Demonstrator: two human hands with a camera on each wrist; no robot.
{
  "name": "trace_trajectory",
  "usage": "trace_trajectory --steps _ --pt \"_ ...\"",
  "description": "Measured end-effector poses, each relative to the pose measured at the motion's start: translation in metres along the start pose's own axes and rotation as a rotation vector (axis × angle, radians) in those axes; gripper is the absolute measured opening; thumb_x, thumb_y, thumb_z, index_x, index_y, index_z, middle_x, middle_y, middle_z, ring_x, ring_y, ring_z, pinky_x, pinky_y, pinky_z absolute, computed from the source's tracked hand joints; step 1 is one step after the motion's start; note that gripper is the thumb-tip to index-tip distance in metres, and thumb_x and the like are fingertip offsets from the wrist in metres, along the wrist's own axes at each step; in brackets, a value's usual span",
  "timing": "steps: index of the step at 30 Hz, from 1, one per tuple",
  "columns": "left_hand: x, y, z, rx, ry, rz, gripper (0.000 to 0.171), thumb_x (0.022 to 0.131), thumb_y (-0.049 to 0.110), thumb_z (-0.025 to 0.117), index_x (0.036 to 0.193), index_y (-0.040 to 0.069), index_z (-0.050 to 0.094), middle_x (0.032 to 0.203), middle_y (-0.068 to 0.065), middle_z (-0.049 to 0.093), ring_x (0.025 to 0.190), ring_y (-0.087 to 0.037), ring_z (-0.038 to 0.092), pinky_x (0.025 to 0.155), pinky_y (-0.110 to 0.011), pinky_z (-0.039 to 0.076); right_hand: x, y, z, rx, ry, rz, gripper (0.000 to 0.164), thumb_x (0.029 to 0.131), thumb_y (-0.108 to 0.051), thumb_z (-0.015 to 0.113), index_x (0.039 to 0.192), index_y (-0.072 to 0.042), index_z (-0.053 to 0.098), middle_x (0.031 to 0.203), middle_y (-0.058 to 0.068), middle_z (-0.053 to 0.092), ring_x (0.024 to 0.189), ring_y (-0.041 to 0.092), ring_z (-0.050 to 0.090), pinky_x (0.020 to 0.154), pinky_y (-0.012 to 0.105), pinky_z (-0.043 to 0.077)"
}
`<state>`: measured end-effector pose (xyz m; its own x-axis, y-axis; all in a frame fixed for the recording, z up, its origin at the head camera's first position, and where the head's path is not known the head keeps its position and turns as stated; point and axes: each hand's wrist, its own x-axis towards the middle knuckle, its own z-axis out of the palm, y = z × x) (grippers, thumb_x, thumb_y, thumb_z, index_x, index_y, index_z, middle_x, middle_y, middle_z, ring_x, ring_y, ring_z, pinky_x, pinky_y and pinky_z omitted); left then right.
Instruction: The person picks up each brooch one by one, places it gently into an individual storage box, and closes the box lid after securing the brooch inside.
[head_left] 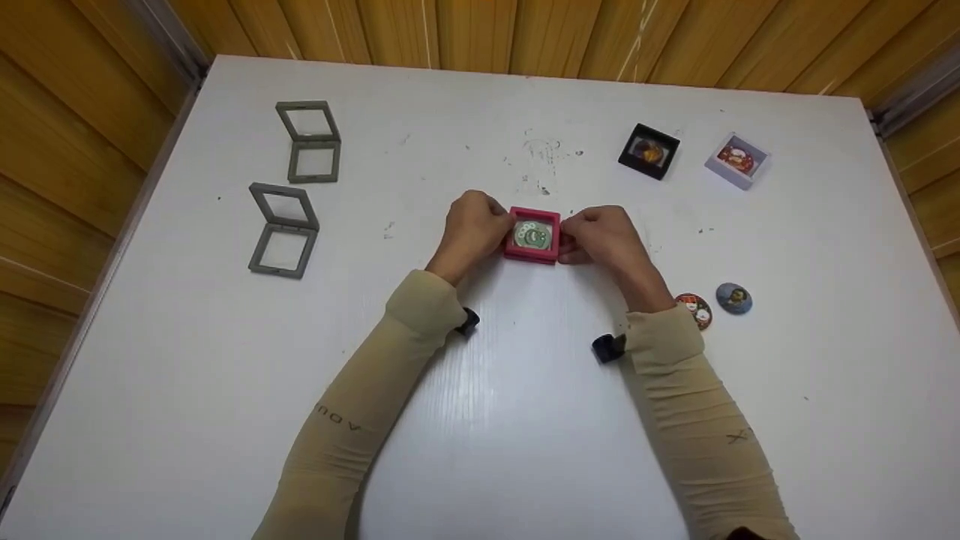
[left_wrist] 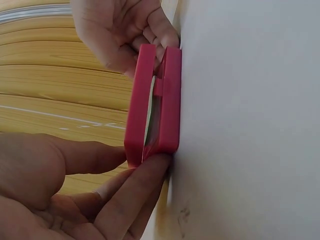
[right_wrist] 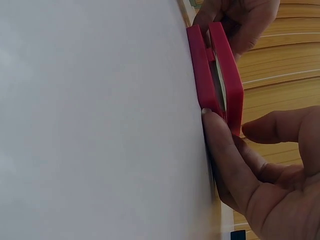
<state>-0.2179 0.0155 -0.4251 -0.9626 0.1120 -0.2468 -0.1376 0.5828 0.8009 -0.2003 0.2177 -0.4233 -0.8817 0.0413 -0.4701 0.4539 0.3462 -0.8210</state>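
Observation:
A small red hinged display frame [head_left: 534,259] lies on the white table between both hands. Through its window shows a round green badge [head_left: 532,235]. From the side, in the left wrist view, the lid half stands slightly apart from the base, and the edge of the badge [left_wrist: 149,117] shows in the gap. My left hand [head_left: 475,229] pinches the frame's left side, thumb at the lid and fingers by the base. On the opposite side my right hand [head_left: 607,238] holds it likewise, with a fingertip [right_wrist: 212,120] against the base.
Two grey frames, one farther back [head_left: 315,160] and one nearer [head_left: 283,250], stand unfolded at left. At back right are a black frame [head_left: 649,152] and a pale lilac frame [head_left: 738,160], each with a badge inside. A blue badge [head_left: 733,298] and a red-green badge [head_left: 696,311] lie by the right wrist.

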Motion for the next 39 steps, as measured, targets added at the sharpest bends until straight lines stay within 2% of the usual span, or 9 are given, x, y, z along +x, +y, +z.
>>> trace_trajectory --steps 8,16,27,39 --pt "0.0003 -0.0003 -0.0002 0.002 -0.003 0.008 0.019 0.102 0.013 0.068 0.103 -0.003 0.080 0.103 -0.010 0.075 0.086 -0.016 0.064 0.069 -0.025 0.053 -0.0020 0.0000 0.0002 -0.021 0.003 -0.007 0.028 0.104 -0.019 0.069 0.115 0.007 0.069 0.097 0.013 0.073 0.072 0.014 0.073 0.073 0.026 0.062" --pt "0.0004 -0.0012 -0.0005 0.002 -0.010 0.026 0.018 0.103 0.012 0.069 0.101 -0.003 0.079 0.097 -0.010 0.075 0.076 -0.014 0.063 0.065 -0.023 0.052 -0.0017 -0.0005 0.0001 -0.063 0.001 -0.027 0.027 0.103 -0.016 0.067 0.114 0.008 0.069 0.092 0.011 0.074 0.070 0.012 0.072 0.072 0.025 0.062" --pt "0.0006 -0.0022 0.0001 0.014 -0.003 0.036 0.017 0.102 0.011 0.069 0.102 -0.002 0.080 0.101 -0.011 0.076 0.083 -0.016 0.066 0.070 -0.025 0.055 -0.0014 -0.0006 -0.0004 -0.046 -0.001 -0.002 0.026 0.104 -0.017 0.068 0.116 0.005 0.068 0.099 0.013 0.074 0.072 0.014 0.073 0.072 0.026 0.062" --pt "0.0015 -0.0022 -0.0005 0.022 -0.014 0.039 0.017 0.102 0.009 0.068 0.098 -0.003 0.080 0.095 -0.010 0.075 0.075 -0.014 0.062 0.063 -0.023 0.050 -0.0027 -0.0014 -0.0005 -0.054 -0.012 -0.023 0.025 0.103 -0.016 0.069 0.113 0.007 0.068 0.094 0.011 0.073 0.071 0.013 0.073 0.072 0.026 0.062"
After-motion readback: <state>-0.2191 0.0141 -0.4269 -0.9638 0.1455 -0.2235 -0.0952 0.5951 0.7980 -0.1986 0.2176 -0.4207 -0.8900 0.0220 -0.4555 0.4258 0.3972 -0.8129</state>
